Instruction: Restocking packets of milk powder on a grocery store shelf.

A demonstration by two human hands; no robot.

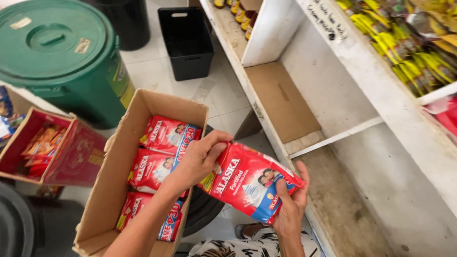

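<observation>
Both my hands hold one red pouch [250, 183] with white and blue print, tilted over the front edge of a white shelf. My left hand [200, 159] pinches its upper left corner. My right hand [291, 202] cups its lower right end from below. Just left of the pouch stands an open cardboard box [112, 188] holding several more red pouches [164, 154] laid flat in a row. The bottom shelf compartment [342, 200] to the right is bare and dusty.
A green lidded bin [62, 57] and a black crate [186, 40] stand on the tiled floor behind. A red carton of snack packets [45, 147] sits at left. A cardboard sheet [281, 100] lies in the rear shelf compartment. Yellow packets [414, 52] fill the upper shelf.
</observation>
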